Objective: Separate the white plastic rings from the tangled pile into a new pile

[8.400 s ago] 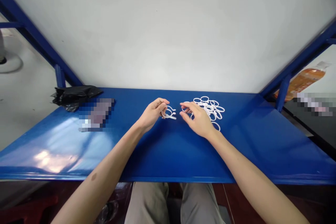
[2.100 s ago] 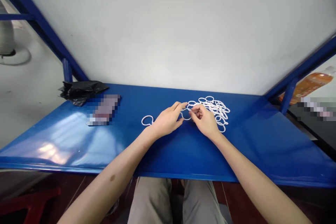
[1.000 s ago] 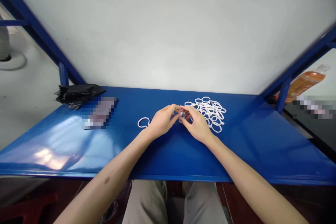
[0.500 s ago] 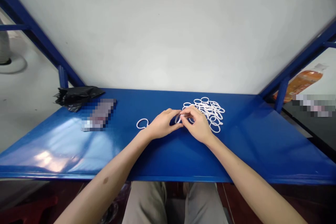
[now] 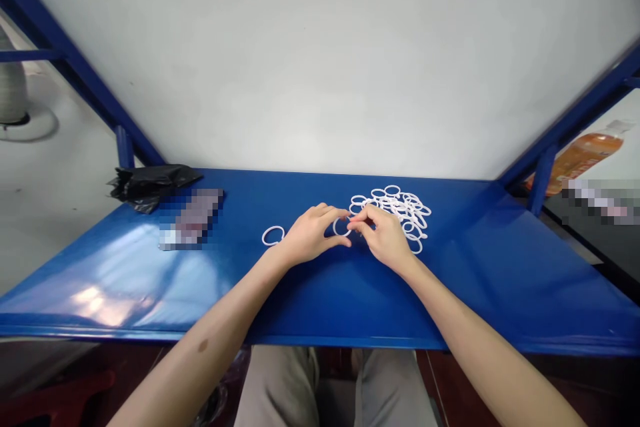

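Note:
A white plastic ring [image 5: 335,229], shaped like a shower curtain ring, is between my two hands above the blue table. My left hand [image 5: 314,235] curves around its left side, index finger and thumb apart, with the fingertips at the ring's edge. The thumb and index finger of my right hand [image 5: 383,237] pinch the ring's right side. Just behind and right of that hand lies a loose pile of similar white rings [image 5: 411,208], partly hidden by it. A single white ring [image 5: 263,236] rests on the table left of my left hand, its near right edge covered by the wrist.
A black plastic bag [image 5: 145,185] and a blurred flat object [image 5: 196,217] lie on the left of the blue table [image 5: 320,310]. A pale panel [image 5: 320,80] rises behind. Beyond the right frame post [image 5: 541,180] is a bottle of orange drink [image 5: 583,157].
My right hand has turned slightly and closed its fingers into a tighter pinch. More of the ring between my hands shows. The view has shifted slightly.

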Demonstrator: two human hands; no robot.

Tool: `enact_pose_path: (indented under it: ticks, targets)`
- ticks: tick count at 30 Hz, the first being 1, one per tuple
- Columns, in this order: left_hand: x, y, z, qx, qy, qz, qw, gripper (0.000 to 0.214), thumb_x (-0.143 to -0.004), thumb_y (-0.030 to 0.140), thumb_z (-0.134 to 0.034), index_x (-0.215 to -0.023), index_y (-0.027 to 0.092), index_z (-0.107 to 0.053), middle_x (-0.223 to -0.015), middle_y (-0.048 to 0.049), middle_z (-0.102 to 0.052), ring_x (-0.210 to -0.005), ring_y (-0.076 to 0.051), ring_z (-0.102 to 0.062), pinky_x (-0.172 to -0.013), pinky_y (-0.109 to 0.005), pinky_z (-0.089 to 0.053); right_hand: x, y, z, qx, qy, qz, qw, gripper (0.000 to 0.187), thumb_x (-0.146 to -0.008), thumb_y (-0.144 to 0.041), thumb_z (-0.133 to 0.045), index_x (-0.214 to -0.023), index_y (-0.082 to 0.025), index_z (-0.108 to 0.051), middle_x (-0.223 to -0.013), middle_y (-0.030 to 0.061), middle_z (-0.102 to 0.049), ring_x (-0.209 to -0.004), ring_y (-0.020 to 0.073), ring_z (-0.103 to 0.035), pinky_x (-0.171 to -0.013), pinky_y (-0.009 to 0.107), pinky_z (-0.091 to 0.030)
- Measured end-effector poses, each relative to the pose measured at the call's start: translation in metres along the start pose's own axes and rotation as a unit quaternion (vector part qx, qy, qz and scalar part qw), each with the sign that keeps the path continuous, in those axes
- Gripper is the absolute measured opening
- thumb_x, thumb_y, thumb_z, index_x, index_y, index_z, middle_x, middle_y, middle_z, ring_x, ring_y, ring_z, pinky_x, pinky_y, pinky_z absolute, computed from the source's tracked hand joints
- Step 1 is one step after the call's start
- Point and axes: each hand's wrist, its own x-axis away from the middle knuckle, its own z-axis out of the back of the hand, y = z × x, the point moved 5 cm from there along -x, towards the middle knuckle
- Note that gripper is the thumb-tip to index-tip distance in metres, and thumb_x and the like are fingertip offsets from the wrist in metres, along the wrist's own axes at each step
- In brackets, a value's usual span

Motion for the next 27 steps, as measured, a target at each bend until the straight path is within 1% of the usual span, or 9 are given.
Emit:
enact_pose_path:
  ticks: [2,4,7,9,10,14,18,23,27]
  targets:
    - [0.002,-0.006,0.005,-0.053,-0.016,0.030,0.998,0.056,-0.091,0.047,-0.066,-0.140,0.026,-0.050,-0.134,-0.0076,-0.064,-0.122,-0.027,-0.058,-0.105,-0.044,-0.046,-0.001,0.004,0.006,0.036,0.010,-0.006,0.999,0.016,-0.095,-0.030,-0.063,-0.080,-0.024,-0.065,-0.080,0.0005,-0.071,-0.073,0.0181,-0.064,-0.069,0.031,-0.048]
    - [0.006,-0.018,0.014,-0.143,-0.035,0.100,0.984,0.056,-0.095,0.042,-0.060,-0.145,0.021,-0.045,-0.137,-0.0128,-0.061,-0.125,-0.031,-0.056,-0.104,-0.047,-0.046,-0.003,0.010,0.016,0.097,0.030,-0.011,0.995,0.015,-0.096,-0.031,-0.060,-0.085,-0.024,-0.065,-0.083,0.0019,-0.070,-0.075,0.0194,-0.064,-0.071,0.033,-0.048]
    - [0.018,-0.036,0.026,-0.278,-0.097,0.215,0.931,0.038,-0.097,0.019,-0.044,-0.133,0.014,-0.056,-0.128,-0.0180,-0.061,-0.120,-0.034,-0.057,-0.097,-0.050,-0.049,-0.005,0.022,0.035,0.205,0.073,-0.027,0.976,0.016,-0.097,-0.033,-0.057,-0.088,-0.023,-0.064,-0.091,0.0052,-0.069,-0.078,0.0212,-0.064,-0.070,0.034,-0.047]
    - [0.024,-0.043,0.030,-0.311,-0.143,0.250,0.906,0.040,-0.093,0.009,-0.037,-0.126,0.013,-0.059,-0.124,-0.0183,-0.060,-0.116,-0.034,-0.058,-0.090,-0.048,-0.051,-0.006,0.031,0.049,0.251,0.099,-0.050,0.962,0.017,-0.096,-0.034,-0.057,-0.086,-0.022,-0.064,-0.095,0.0067,-0.067,-0.078,0.0213,-0.063,-0.068,0.034,-0.046]
    - [0.027,-0.044,0.031,-0.311,-0.161,0.255,0.901,0.042,-0.092,0.007,-0.036,-0.126,0.014,-0.059,-0.125,-0.0182,-0.059,-0.116,-0.033,-0.058,-0.087,-0.046,-0.053,-0.007,0.036,0.054,0.261,0.108,-0.062,0.957,0.018,-0.095,-0.035,-0.058,-0.084,-0.022,-0.063,-0.095,0.0068,-0.067,-0.077,0.0210,-0.063,-0.068,0.034,-0.046]
    - [0.031,-0.046,0.032,-0.268,-0.199,0.257,0.907,0.048,-0.087,0.006,-0.044,-0.132,0.018,-0.054,-0.130,-0.0173,-0.053,-0.120,-0.033,-0.053,-0.080,-0.041,-0.056,-0.008,0.052,0.065,0.235,0.113,-0.103,0.960,0.017,-0.092,-0.034,-0.061,-0.079,-0.023,-0.061,-0.088,0.0042,-0.068,-0.077,0.0205,-0.063,-0.073,0.034,-0.046]
    - [0.029,-0.043,0.027,-0.241,-0.201,0.227,0.922,0.052,-0.082,0.005,-0.055,-0.132,0.018,-0.054,-0.130,-0.0166,-0.052,-0.120,-0.032,-0.051,-0.085,-0.041,-0.055,-0.009,0.062,0.061,0.188,0.073,-0.134,0.970,0.012,-0.090,-0.034,-0.061,-0.085,-0.023,-0.065,-0.088,0.0040,-0.072,-0.085,0.0232,-0.064,-0.079,0.037,-0.047]
    - [0.023,-0.036,0.015,-0.205,-0.173,0.162,0.950,0.055,-0.080,-0.002,-0.046,-0.131,0.017,-0.056,-0.129,-0.0153,-0.055,-0.117,-0.028,-0.052,-0.098,-0.041,-0.050,-0.008,0.055,0.058,0.252,0.090,-0.096,0.959,0.016,-0.092,-0.034,-0.058,-0.085,-0.022,-0.066,-0.093,0.0083,-0.071,-0.095,0.0289,-0.057,-0.084,0.042,-0.046]
    - [0.021,-0.031,0.014,-0.147,-0.141,0.129,0.970,0.045,-0.079,0.003,-0.048,-0.120,0.017,-0.062,-0.122,-0.0140,-0.059,-0.113,-0.028,-0.055,-0.098,-0.042,-0.050,-0.007,0.044,0.051,0.247,0.092,-0.054,0.963,0.018,-0.095,-0.033,-0.055,-0.084,-0.023,-0.065,-0.091,0.0091,-0.070,-0.094,0.0298,-0.055,-0.082,0.044,-0.046]
